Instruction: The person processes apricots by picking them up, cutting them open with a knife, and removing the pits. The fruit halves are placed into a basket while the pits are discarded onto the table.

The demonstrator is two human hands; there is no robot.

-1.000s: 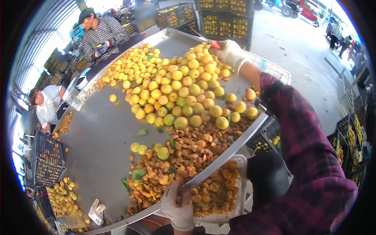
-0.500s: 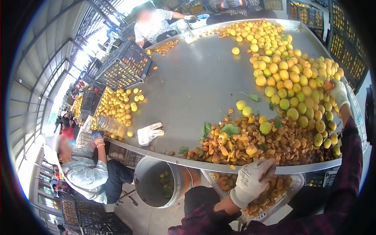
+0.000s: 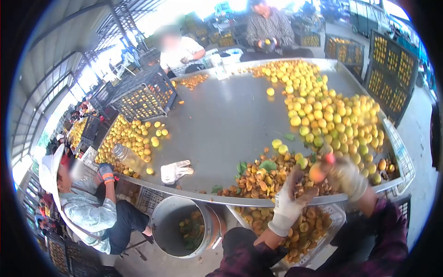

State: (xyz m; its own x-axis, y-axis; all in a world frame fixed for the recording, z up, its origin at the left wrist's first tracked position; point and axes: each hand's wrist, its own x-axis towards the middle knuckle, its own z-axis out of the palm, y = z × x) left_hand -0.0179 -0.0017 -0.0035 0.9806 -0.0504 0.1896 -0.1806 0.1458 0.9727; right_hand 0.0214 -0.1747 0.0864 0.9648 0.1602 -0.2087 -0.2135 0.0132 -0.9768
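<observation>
My left hand (image 3: 291,201), in a white work glove, is raised over the table's front edge with thumb and fingers apart and nothing between them. My right hand (image 3: 351,179), also gloved and smeared by motion, is closed on a yellow-orange apricot (image 3: 317,172), just right of the left fingers. A small red object (image 3: 329,158) sticks out at the right fingertips; its kind does not show. Below my hands lies a heap of split apricot pieces (image 3: 258,177). Whole apricots (image 3: 323,115) form a long pile behind it. Under the edge, a white crate (image 3: 338,216) holds apricot halves.
The metal table (image 3: 207,124) carries an empty white glove (image 3: 176,171), a clear jar (image 3: 130,157) and a black crate (image 3: 143,94). A bucket (image 3: 159,231) stands below at left. One person (image 3: 92,207) sits at left; two others (image 3: 270,30) are across the table.
My right hand has come from the far right of the pile toward my left hand, bringing an apricot. My left hand has risen from the table edge and its fingers have spread. The view has tilted up.
</observation>
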